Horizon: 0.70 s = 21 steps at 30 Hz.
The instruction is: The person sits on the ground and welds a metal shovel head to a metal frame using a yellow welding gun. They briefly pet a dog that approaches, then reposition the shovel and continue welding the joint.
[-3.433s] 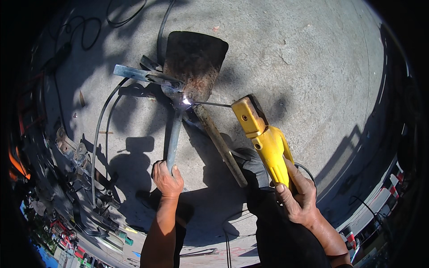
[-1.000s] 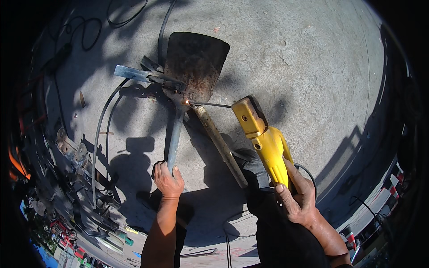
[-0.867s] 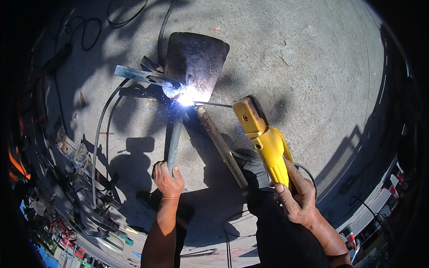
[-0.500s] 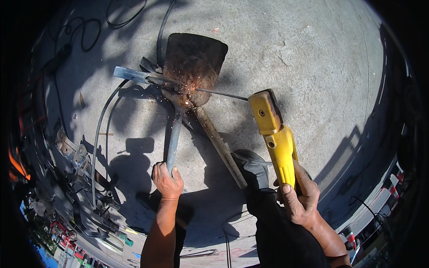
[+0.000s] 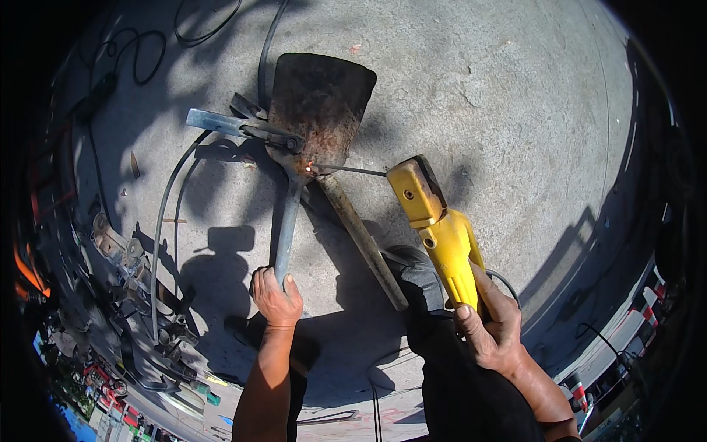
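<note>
Since half a second ago the yellow welding holder has swung back toward the shovel, so the tip of its thin rod again sits at the glowing spot where blade meets handle; the bright flash seen a second ago is now only a small orange point.

At 9 o'clock a heap of metal scrap lies along the edge of the concrete floor. No box, bucket or other container can be made out in it; the pieces are too small and shaded to tell apart. Black cables loop across the floor at 11 o'clock.

At 6 o'clock the left hand is wrapped around the lower end of the shovel handle, fingers curled tight together. The handle runs up toward 12 o'clock to the rusty shovel blade, which lies flat on the floor. A flat metal bar lies against the blade's neck at 11 o'clock, and a rusty pipe slants down from the joint toward 5 o'clock.

At 4 o'clock the right hand grips the holder's handle, fingers closed around it, thumb along the side.
</note>
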{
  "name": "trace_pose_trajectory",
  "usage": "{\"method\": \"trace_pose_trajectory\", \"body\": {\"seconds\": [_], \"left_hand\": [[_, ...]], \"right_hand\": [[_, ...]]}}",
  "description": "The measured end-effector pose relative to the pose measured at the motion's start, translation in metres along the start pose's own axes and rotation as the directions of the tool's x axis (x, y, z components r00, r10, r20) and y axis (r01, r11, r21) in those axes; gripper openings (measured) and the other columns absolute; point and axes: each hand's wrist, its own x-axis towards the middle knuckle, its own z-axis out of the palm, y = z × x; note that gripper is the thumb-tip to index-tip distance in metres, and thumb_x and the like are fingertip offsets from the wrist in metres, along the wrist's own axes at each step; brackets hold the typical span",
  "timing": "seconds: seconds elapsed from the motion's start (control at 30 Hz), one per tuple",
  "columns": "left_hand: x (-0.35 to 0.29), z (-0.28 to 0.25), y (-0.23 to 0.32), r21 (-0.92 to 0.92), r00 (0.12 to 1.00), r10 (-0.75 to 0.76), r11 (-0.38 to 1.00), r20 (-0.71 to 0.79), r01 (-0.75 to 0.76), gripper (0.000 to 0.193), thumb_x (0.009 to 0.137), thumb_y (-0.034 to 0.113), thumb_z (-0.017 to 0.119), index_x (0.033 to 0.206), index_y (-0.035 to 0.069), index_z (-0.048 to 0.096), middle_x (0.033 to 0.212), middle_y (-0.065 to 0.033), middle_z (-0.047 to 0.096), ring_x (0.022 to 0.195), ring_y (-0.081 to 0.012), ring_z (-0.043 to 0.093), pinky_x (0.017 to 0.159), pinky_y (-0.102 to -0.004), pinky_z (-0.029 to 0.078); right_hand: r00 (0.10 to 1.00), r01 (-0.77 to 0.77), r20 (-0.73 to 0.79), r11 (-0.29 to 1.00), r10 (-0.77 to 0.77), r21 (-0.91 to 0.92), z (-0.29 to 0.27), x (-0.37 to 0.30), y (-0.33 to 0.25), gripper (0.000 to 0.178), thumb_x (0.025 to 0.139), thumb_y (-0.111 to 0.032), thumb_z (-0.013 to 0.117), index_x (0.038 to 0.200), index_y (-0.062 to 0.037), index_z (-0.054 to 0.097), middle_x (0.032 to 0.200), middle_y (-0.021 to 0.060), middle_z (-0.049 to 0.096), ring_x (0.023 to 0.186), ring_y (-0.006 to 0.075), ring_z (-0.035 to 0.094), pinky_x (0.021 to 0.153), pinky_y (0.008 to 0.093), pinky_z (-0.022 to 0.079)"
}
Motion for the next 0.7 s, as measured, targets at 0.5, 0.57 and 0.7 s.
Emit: {"method": "trace_pose_trajectory", "body": {"seconds": [0.5, 0.57, 0.7], "left_hand": [[-0.0018, 0.0017, -0.002, -0.007, 1.0, -0.012, 1.0, 0.001, 0.012, 0.037, 0.1, 0.033, 0.053, 0.098, -0.004, 0.054, 0.092, -0.0239, 0.056, 0.089, -0.0449, 0.055, 0.082, -0.0537, 0.044], [-0.0008, 0.0011, -0.001, -0.012, 1.0, -0.011, 1.0, 0.0, 0.011, 0.037, 0.1, 0.033, 0.053, 0.098, -0.004, 0.054, 0.092, -0.024, 0.055, 0.089, -0.0449, 0.055, 0.082, -0.0538, 0.044], [-0.0008, 0.0012, -0.0009, -0.007, 1.0, -0.007, 1.0, -0.005, 0.007, 0.037, 0.1, 0.033, 0.053, 0.098, -0.004, 0.054, 0.092, -0.0241, 0.055, 0.089, -0.0449, 0.055, 0.081, -0.0539, 0.044]], "right_hand": [[1.0, -0.009, 0.001, 0.999, 0.009, 0.053, 0.0034, 0.0009, 0.0012, 0.057, 0.1, -0.015, 0.068, 0.147, 0.0096, 0.047, 0.098, 0.0166, 0.074, 0.079, 0.0174, 0.071, 0.075, 0.0283, 0.053], [1.0, -0.015, 0.005, 0.999, 0.015, 0.049, 0.0029, 0.0011, 0.0002, 0.057, 0.1, -0.015, 0.068, 0.147, 0.0096, 0.047, 0.099, 0.0167, 0.074, 0.079, 0.0173, 0.071, 0.075, 0.0283, 0.053], [1.0, -0.019, 0.007, 0.999, 0.019, 0.043, 0.0028, 0.0015, -0.0005, 0.057, 0.1, -0.015, 0.068, 0.147, 0.0095, 0.047, 0.098, 0.0165, 0.074, 0.079, 0.0168, 0.071, 0.075, 0.0283, 0.053]]}}
